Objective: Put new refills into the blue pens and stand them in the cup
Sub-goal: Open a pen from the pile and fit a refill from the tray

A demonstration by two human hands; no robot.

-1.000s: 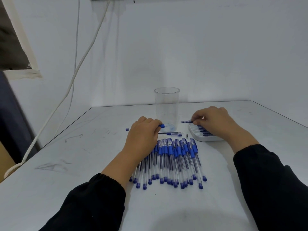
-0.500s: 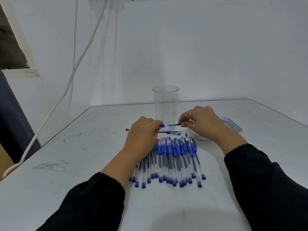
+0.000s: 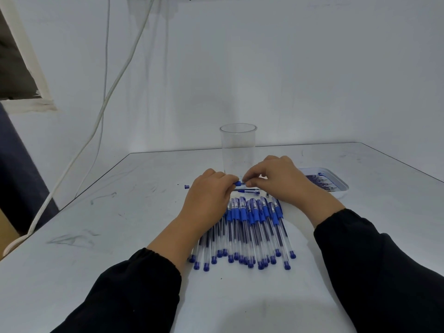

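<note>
Blue-gripped clear plastic pen (image 3: 237, 183) sits level between both hands just in front of the cup, near the counter's far edge. The left hand (image 3: 208, 195) grips its barrel to steady it; the right hand (image 3: 276, 180) pinches at its open end, probably feeding a refill in. Behind stands the clear plastic cup (image 3: 238, 150), holding no pens. A white tray (image 3: 341, 186) toward the right edge holds refills. Nearer lies the row of blue pens (image 3: 249, 231).

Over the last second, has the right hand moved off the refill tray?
Yes. The right hand has left the tray and moved left, meeting the left hand before the cup.
</note>
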